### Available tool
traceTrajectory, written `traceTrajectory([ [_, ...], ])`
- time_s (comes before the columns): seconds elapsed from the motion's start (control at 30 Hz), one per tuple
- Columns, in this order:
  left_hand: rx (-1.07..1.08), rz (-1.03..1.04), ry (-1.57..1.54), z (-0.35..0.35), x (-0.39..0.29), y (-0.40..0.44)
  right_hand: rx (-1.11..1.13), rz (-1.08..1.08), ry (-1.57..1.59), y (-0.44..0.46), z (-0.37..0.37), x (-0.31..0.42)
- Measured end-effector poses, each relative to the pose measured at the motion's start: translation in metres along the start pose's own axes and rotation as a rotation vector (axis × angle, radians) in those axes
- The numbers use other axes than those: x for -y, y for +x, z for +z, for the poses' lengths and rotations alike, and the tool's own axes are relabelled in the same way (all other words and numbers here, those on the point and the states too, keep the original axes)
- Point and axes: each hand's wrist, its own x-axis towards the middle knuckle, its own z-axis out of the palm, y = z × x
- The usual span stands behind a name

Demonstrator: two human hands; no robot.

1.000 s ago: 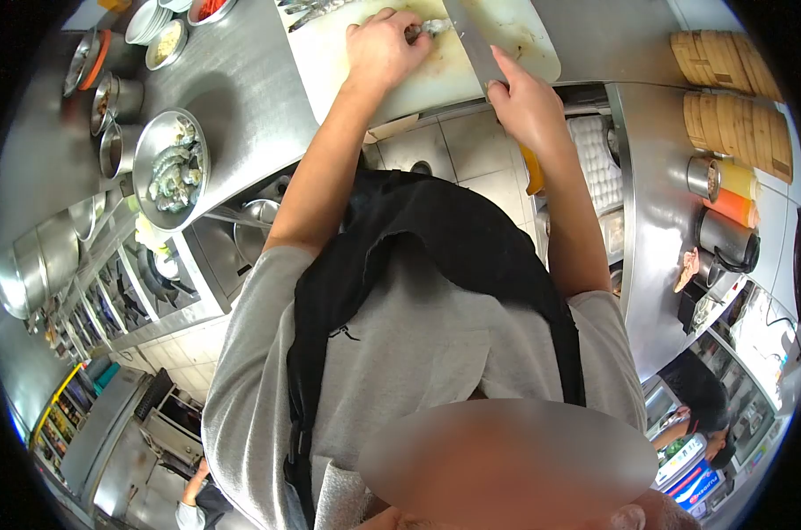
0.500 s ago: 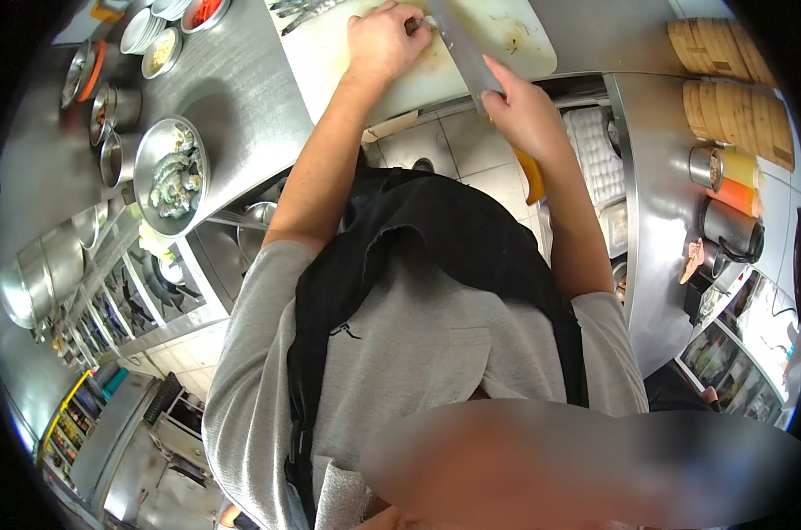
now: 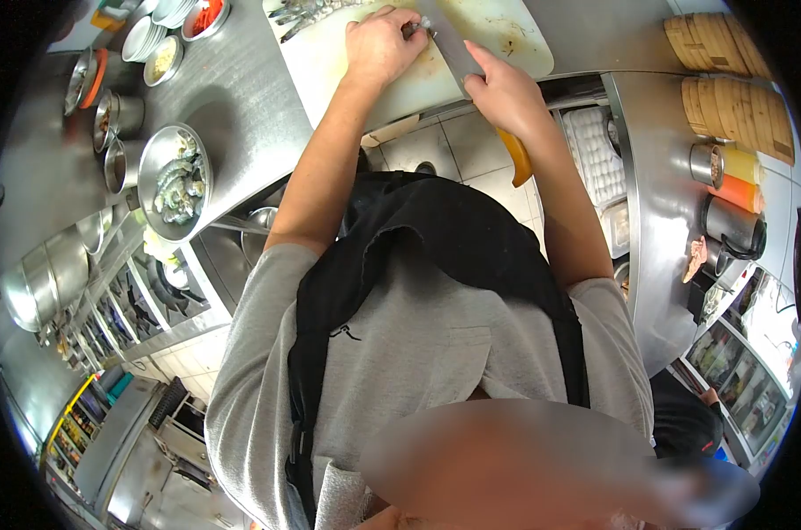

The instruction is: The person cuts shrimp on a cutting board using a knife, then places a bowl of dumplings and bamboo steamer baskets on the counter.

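My right hand (image 3: 506, 93) is closed round a knife with a yellow handle (image 3: 515, 159) and a wide grey blade (image 3: 449, 44). The blade lies over a white cutting board (image 3: 506, 26). On the board my left hand (image 3: 381, 44) is curled round a small shrimp (image 3: 424, 24), only part of which shows beside the blade. More shrimp (image 3: 308, 13) lie at the board's upper left corner. To the left on the steel counter, a metal bowl (image 3: 149, 168) holds several grey shrimp (image 3: 180, 190).
Small dishes (image 3: 142, 40), a dish of red pieces (image 3: 208, 16) and metal pots (image 3: 120, 163) line the left. Bamboo steamers (image 3: 740, 115) and sauce containers (image 3: 740, 190) stand at the right. Another person (image 3: 683, 415) is at the lower right.
The knife and my right hand have shifted left, and the yellow handle now shows more. My left hand stays on the board. The other person at the lower right has changed position.
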Motion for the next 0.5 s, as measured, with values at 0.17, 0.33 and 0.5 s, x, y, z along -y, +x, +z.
traceTrajectory([
  [0.17,0.006,0.001,-0.026,0.001,0.002,0.000,-0.027,-0.038,-0.005,0.010,0.004,-0.002],
  [0.33,-0.007,-0.013,0.138,0.021,0.023,-0.003,-0.048,-0.063,-0.056,0.017,0.007,-0.004],
  [0.5,0.059,-0.055,0.131,0.018,0.022,-0.003,0.158,0.069,0.396,0.022,0.001,-0.019],
])
